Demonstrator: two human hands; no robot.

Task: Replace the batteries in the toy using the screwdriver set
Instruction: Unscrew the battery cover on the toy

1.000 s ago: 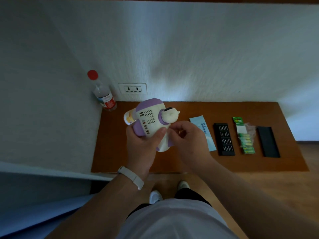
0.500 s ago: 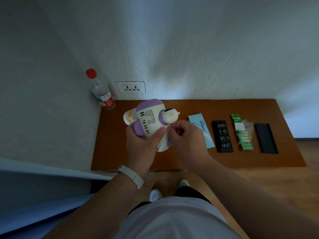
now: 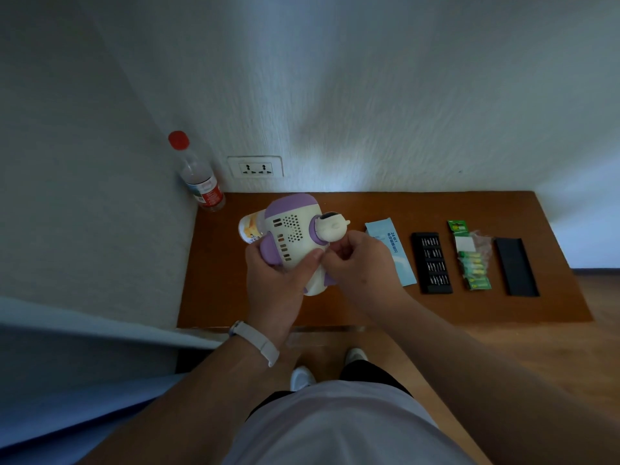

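A white and purple toy is held up over the wooden table, its vented back facing me. My left hand grips its lower body, thumb across the back. My right hand has its fingers curled and pinched together against the toy's right side, just below the small round head. What they pinch is mostly hidden and seems to be a thin screwdriver. The black bit tray of the screwdriver set lies to the right. A green pack of batteries lies beyond it.
A black lid lies at the far right and a pale blue sleeve beside my right hand. A red-capped bottle stands in the back left corner below a wall socket. A yellow-printed container is behind the toy.
Both hands and the toy have stayed almost still. My right fingers shifted slightly at the toy's side.
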